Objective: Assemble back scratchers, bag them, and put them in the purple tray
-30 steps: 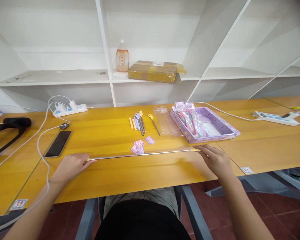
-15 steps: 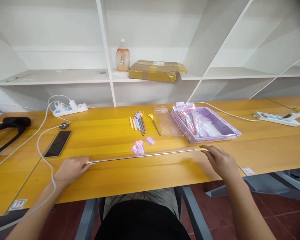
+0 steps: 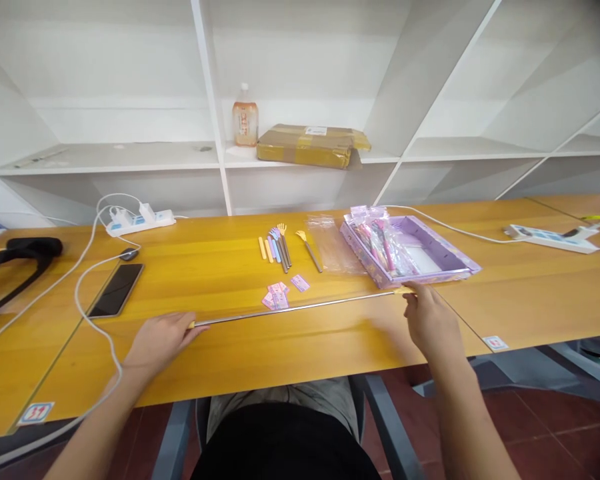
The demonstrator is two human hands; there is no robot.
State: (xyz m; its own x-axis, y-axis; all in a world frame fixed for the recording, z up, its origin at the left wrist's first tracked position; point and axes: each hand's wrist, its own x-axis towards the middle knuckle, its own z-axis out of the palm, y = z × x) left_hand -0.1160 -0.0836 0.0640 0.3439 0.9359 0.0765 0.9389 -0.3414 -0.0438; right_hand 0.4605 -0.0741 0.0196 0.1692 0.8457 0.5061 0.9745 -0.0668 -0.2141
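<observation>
A telescopic back scratcher [image 3: 300,308] is pulled out long and spans the front of the table between my hands. My left hand [image 3: 163,340] is closed around its yellow end at the left. At the other end, the fingers of my right hand [image 3: 430,317] are closed on the yellow head, which they partly cover. Beyond the rod lie several shorter back scratchers [image 3: 283,247] with yellow and purple claw heads, and a single yellow-headed one [image 3: 310,252] apart from them. Small pink-purple cards [image 3: 277,297] lie just behind the rod.
A purple box [image 3: 445,257] holds bagged back scratchers [image 3: 385,247]; clear plastic bags [image 3: 325,247] lie beside it. On the left are a phone [image 3: 117,290], a white cable [image 3: 83,293], a power strip [image 3: 140,223] and a black strap [image 3: 25,267]. A carton [image 3: 305,145] and bottle [image 3: 245,120] stand on the shelf.
My left hand has moved right with its end of the back scratcher, and the visible rod looks somewhat shorter. The fingers of my right hand have closed more around the head.
</observation>
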